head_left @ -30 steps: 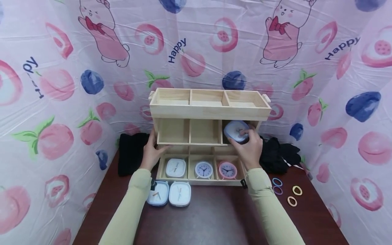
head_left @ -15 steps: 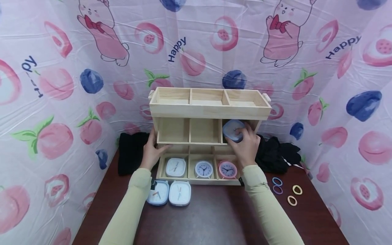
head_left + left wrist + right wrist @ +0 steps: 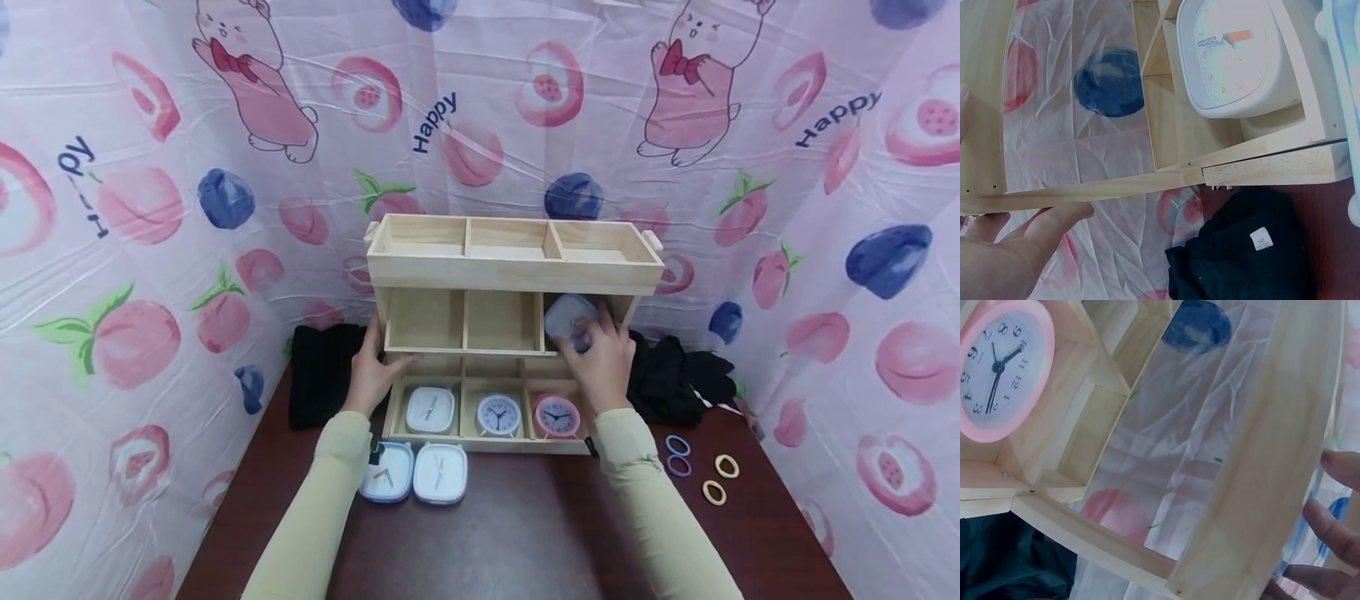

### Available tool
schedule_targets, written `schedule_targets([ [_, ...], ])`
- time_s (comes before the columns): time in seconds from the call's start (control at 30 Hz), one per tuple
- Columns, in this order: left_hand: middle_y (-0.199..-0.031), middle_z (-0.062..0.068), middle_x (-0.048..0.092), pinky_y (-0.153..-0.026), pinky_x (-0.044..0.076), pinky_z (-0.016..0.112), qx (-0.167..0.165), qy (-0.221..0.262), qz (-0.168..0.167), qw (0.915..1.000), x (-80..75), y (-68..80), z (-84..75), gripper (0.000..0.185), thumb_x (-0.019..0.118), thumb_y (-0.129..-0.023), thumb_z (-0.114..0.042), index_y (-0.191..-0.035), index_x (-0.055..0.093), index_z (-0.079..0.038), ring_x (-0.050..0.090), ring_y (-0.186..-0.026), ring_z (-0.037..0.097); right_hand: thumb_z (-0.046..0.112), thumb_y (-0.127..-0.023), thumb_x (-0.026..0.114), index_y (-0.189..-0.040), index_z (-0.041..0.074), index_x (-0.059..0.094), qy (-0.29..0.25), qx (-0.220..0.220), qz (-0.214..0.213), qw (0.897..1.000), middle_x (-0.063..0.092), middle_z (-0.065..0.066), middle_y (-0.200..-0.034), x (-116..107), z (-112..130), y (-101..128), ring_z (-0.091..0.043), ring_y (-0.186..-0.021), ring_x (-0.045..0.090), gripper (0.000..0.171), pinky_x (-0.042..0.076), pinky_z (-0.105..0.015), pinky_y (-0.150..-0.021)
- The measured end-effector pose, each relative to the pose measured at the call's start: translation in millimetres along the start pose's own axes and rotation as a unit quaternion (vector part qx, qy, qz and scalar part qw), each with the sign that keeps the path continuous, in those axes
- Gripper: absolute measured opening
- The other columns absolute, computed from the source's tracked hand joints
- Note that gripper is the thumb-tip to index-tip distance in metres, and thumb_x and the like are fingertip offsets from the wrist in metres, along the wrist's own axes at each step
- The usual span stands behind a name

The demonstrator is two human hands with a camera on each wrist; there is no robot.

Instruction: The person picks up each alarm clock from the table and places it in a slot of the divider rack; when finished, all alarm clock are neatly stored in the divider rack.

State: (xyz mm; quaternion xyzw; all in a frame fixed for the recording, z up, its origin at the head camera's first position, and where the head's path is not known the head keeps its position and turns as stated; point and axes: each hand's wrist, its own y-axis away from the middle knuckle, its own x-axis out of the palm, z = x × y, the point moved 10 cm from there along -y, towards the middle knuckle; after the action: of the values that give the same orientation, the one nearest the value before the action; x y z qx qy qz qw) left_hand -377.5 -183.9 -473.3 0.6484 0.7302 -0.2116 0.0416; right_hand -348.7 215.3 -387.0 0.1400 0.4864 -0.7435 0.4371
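A three-tier wooden organizer (image 3: 513,271) stands at the back of the brown table. My right hand (image 3: 588,335) holds a pale blue clock (image 3: 567,318) inside the right compartment of the middle tier, its fingers (image 3: 1335,519) curled round it. Thumb (image 3: 1041,228) and fingers of my left hand (image 3: 375,358) grip the left end of that tier. The bottom tier holds a white square clock (image 3: 431,410) (image 3: 1235,56), a lavender round clock (image 3: 498,414) and a pink round clock (image 3: 557,417) (image 3: 1000,369).
Two square clocks, one pale blue with ears (image 3: 386,473) and one white (image 3: 440,473), lie on the table in front of the organizer. Black cloths sit at its left (image 3: 322,375) and right (image 3: 675,379). Several hair rings (image 3: 714,492) lie at the right. Printed plastic sheeting surrounds the table.
My right hand has moved the pale blue clock slightly left and deeper into the middle tier's right compartment. The left hand has stayed on the organizer.
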Motion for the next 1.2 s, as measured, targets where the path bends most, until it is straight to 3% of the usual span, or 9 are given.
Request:
schedule_targets([
  [0.13,-0.175,0.010,0.032,-0.127,0.039,0.055,0.001,0.000,0.001,1.0000,0.1,0.2,0.2,0.115,0.088,-0.091,-0.024,-0.170,0.007,-0.046,0.038,-0.159,0.036,0.031,-0.088,0.088,-0.100,0.002,0.081,-0.004,-0.020,-0.040,0.999,0.056,-0.024,-0.157,-11,13,11,-0.056,-0.136,0.048,0.032,0.035,-0.074,-0.109],
  [0.27,-0.175,0.011,0.033,-0.127,0.040,0.056,0.001,-0.001,0.000,1.0000,0.4,0.5,0.1,0.115,0.088,-0.091,-0.024,-0.170,0.009,-0.046,0.039,-0.159,0.036,0.025,-0.088,0.088,-0.097,0.002,0.079,-0.035,-0.067,-0.088,0.993,0.067,-0.027,-0.138,-21,37,30,-0.054,-0.124,0.053,0.026,0.039,-0.073,-0.105],
  [0.43,-0.175,0.011,0.031,-0.128,0.037,0.055,-0.001,0.001,0.004,1.0000,1.6,0.5,-0.1,0.115,0.088,-0.091,-0.023,-0.171,0.009,-0.045,0.036,-0.160,0.035,0.017,-0.082,0.090,-0.095,0.003,0.079,-0.089,-0.114,-0.098,0.985,0.072,-0.022,-0.109,-13,68,65,-0.043,-0.101,0.058,0.022,0.047,-0.057,-0.089],
  [0.57,-0.174,0.013,0.033,-0.128,0.037,0.057,0.002,0.003,0.002,1.0000,0.7,-0.2,-2.3,0.115,0.088,-0.091,-0.019,-0.172,0.010,-0.042,0.036,-0.160,0.036,0.018,-0.080,0.091,-0.098,0.004,0.078,-0.099,-0.131,-0.041,0.986,0.066,-0.014,-0.096,14,90,97,-0.034,-0.093,0.055,0.026,0.047,-0.045,-0.079],
  [0.73,-0.174,0.013,0.035,-0.128,0.037,0.057,-0.001,0.004,0.005,1.0000,1.1,-0.9,-2.0,0.114,0.087,-0.092,-0.019,-0.172,0.009,-0.043,0.036,-0.160,0.036,0.029,-0.081,0.092,-0.108,0.010,0.078,-0.077,-0.160,0.068,0.982,0.065,-0.007,-0.099,64,108,140,-0.027,-0.096,0.056,0.036,0.051,-0.043,-0.082],
  [1.0,-0.173,0.013,0.038,-0.128,0.038,0.056,0.004,0.008,0.002,1.0000,1.7,-1.2,-0.2,0.113,0.087,-0.091,-0.018,-0.170,0.012,-0.047,0.038,-0.159,0.035,0.058,-0.076,0.092,-0.137,0.022,0.073,0.012,-0.196,0.239,0.951,0.066,-0.003,-0.126,134,117,197,-0.026,-0.113,0.056,0.073,0.055,-0.043,-0.095],
  [1.2,-0.172,0.013,0.038,-0.128,0.038,0.056,0.005,0.006,-0.001,1.0000,0.1,-0.8,-2.4,0.113,0.087,-0.091,-0.020,-0.170,0.012,-0.046,0.039,-0.159,0.035,0.062,-0.072,0.093,-0.144,0.024,0.068,0.021,-0.182,0.286,0.940,0.063,-0.004,-0.137,157,113,210,-0.031,-0.125,0.055,0.085,0.055,-0.048,-0.106],
])
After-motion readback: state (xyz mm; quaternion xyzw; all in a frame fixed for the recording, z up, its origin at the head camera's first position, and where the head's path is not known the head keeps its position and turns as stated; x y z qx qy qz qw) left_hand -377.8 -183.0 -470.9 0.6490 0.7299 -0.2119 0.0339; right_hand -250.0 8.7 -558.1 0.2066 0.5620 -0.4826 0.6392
